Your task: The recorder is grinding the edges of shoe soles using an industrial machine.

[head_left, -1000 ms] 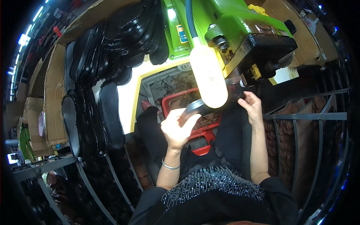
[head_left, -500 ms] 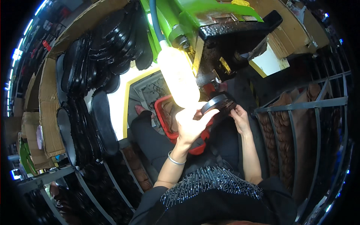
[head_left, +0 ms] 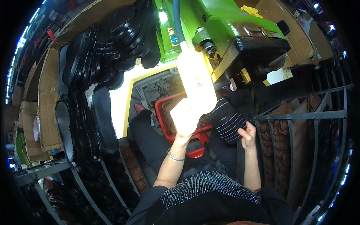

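At the far left, flattened cardboard (head_left: 47, 97) leans against a metal rack (head_left: 56, 170), and beside it rows of black shoe soles (head_left: 101, 123) stand on edge, with a further heap of soles (head_left: 112, 45) piled above them. Moving right, a red plastic basket (head_left: 176, 127) sits low in front of the seated person, partly hidden by the raised left hand (head_left: 184, 119). That hand is washed out by the glare of the bright lamp bulb (head_left: 195, 80) hanging on a blue hose-like neck just above it, so its grip cannot be told for certain; it appears closed on the near edge of a black ribbed shoe sole (head_left: 227, 122), lifted up under the light. The sole is dark and rounded at its visible end, and is crossed by fine pale parallel ridges; its surface looks matte and clean. It lies between the two hands, just under the black head of the green machine (head_left: 232, 33). The right hand (head_left: 248, 135) sits at the sole's lower right edge with fingers curled loosely, touching or just beside it rather than clamped on it. Judging from this, the step in hand is steadying the sole beneath the machine head; the next move would call for a firm two-handed hold and careful alignment under that head. To the right, a wire rack (head_left: 300, 116) holds brown stacked pieces (head_left: 281, 138) standing in tight rows.
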Available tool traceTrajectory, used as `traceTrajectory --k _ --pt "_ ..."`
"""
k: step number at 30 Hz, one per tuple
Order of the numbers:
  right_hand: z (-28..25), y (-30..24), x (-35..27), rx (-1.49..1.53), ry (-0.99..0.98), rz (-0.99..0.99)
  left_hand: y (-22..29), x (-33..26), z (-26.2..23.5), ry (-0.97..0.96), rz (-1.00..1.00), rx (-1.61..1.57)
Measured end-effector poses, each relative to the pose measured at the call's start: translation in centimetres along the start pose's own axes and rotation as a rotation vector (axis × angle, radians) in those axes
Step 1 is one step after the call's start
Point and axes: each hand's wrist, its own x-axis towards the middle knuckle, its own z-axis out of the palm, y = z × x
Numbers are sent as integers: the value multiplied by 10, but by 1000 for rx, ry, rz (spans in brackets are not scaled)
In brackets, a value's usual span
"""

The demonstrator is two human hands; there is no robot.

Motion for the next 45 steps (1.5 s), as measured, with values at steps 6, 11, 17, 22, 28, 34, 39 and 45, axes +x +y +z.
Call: traceTrajectory --k 6,11,17,22,28,34,39,45 --pt "13 -49 20 -252 -71 -40 -4 -11 -23 187 -222 -221" --pt "32 -12 22 -248 96 -30 50 -19 -22 -175 -56 -141" --pt "56 -29 12 198 -11 255 30 -24 0 -385 369 64" --pt "64 -55 3 468 -18 392 30 -34 21 -473 537 129" --pt "46 -107 -13 118 -22 49 59 -22 -9 -617 456 241" --pt "54 -167 81 -83 164 -439 37 -36 -176 37 -320 1585" --pt "25 -127 274 -283 377 -403 4 -60 -221 64 -374 1720" --pt "12 -79 302 -460 438 -362 2 -67 -220 23 -234 1754"
